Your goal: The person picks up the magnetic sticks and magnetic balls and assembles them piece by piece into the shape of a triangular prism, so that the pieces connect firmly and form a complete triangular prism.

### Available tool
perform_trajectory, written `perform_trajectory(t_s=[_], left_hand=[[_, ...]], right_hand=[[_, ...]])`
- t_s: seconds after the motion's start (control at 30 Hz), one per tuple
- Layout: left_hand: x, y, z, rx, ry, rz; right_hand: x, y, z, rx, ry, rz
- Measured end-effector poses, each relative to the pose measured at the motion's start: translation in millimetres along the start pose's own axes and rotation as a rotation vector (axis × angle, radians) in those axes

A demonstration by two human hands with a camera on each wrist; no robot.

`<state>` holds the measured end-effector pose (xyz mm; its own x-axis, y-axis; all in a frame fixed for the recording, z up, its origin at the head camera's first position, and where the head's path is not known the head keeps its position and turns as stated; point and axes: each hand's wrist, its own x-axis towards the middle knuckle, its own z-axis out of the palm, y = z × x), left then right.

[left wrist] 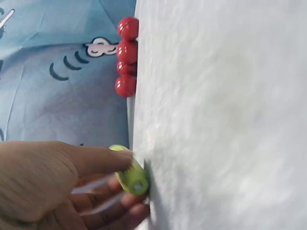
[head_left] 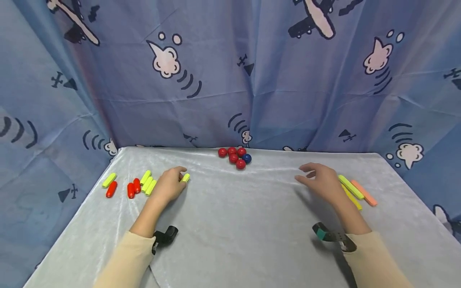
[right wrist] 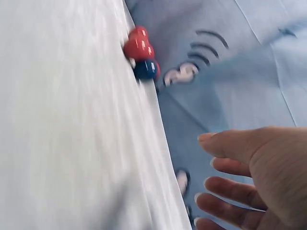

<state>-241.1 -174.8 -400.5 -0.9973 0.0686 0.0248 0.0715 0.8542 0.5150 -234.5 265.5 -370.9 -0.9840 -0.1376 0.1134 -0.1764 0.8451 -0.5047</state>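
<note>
Between thumb and fingers my left hand [head_left: 169, 183] pinches a short yellow-green cylinder [head_left: 185, 177], close to the cloth surface. In the left wrist view this cylinder [left wrist: 133, 179] shows a small pale spot on its end. Left of that hand lie more yellow-green cylinders [head_left: 147, 184] and several short red cylinders [head_left: 131, 190]. My right hand [head_left: 320, 182] hovers above the cloth, fingers loosely bent and holding nothing. Beside its wrist are a yellow-green stick [head_left: 351, 187], a yellow stick [head_left: 354, 199] and an orange stick [head_left: 363, 193].
At the back middle of the white cloth-covered table [head_left: 245, 232], several glossy red balls [head_left: 233, 158] cluster with one dark blue ball [head_left: 247, 158]. A blue printed curtain [head_left: 216, 116] hangs behind the table and along both sides.
</note>
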Motion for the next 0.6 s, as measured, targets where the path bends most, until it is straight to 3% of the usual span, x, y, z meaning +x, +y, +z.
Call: perform_trajectory(t_s=[0.17, 0.37, 0.5, 0.6], left_hand=[[5.4, 3.7, 6.5, -0.175, -0.016, 0.056], [11.8, 3.9, 19.6, -0.493, -0.063, 0.035], [16.2, -2.0, 34.8, -0.642, -0.089, 0.041], [17.0, -6.0, 43.7, -0.682, -0.079, 0.049]], right_hand=[[30.2, -37, 28, 0.116, -0.045, -0.05], [60.0, -70, 69, 0.256, -0.072, -0.063], [71.5, -81, 96, 0.331, 0.007, -0.109], [75.9, -82, 114, 0.342, 0.089, -0.16]])
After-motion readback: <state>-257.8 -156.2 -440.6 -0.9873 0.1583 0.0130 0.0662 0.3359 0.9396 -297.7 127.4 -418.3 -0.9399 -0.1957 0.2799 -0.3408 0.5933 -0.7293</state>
